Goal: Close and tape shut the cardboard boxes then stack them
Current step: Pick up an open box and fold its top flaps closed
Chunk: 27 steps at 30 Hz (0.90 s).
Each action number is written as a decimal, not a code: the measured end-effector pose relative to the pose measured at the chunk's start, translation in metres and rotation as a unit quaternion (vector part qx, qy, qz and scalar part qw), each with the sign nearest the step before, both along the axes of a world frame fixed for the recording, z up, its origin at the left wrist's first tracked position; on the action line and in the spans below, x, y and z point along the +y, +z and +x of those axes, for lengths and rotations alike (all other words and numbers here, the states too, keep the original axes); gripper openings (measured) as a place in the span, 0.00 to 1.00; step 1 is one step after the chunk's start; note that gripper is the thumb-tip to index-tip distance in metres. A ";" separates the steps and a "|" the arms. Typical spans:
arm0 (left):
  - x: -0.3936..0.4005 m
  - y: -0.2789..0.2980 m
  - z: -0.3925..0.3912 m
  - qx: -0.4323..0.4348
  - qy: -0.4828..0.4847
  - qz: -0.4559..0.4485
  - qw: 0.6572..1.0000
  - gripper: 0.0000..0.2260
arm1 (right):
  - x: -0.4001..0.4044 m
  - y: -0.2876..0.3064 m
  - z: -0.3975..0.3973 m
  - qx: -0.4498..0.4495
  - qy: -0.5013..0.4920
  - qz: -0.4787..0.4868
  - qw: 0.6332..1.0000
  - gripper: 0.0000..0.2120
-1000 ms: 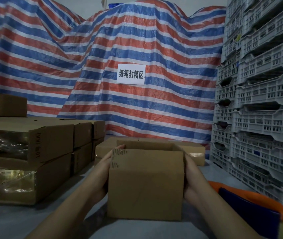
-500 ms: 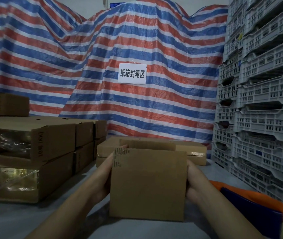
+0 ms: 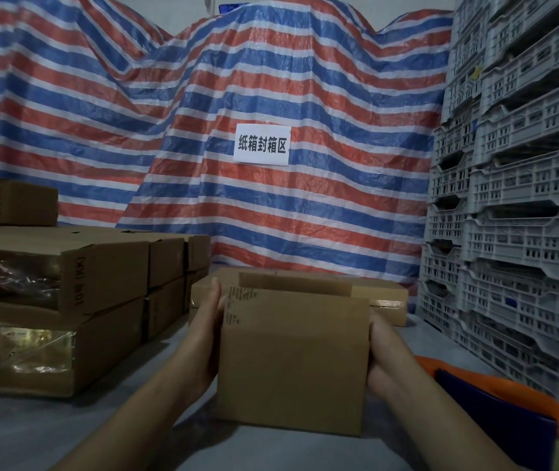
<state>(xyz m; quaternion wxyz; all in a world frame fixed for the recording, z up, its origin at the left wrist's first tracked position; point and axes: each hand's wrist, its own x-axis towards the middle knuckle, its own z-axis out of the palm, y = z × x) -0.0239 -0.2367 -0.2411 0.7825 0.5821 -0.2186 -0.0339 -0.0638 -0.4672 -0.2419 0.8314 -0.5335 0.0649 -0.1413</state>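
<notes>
Cardboard box stands open-topped on the bench, clasped between flat-fingered left hand and right hand — flaps directly above both, long axis crosswise, neither hand nearer.

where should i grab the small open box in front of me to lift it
By its two short side walls, one palm from each side, as the left hand and right hand press the small box now: its top is open, so the flaps give no firm hold.
</notes>
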 end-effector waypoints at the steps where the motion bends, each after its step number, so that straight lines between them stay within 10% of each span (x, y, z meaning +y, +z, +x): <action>1: -0.002 0.000 0.000 0.001 0.004 0.009 1.000 0.32 | 0.000 0.001 -0.002 0.006 -0.002 0.001 1.000 0.13; 12: -0.007 0.003 0.013 0.034 0.075 0.072 0.994 0.09 | -0.002 0.006 -0.005 0.010 0.015 -0.029 0.999 0.14; 27: -0.010 0.005 0.001 -0.011 0.065 0.024 0.998 0.24 | -0.007 0.003 -0.013 -0.038 0.056 -0.095 0.993 0.20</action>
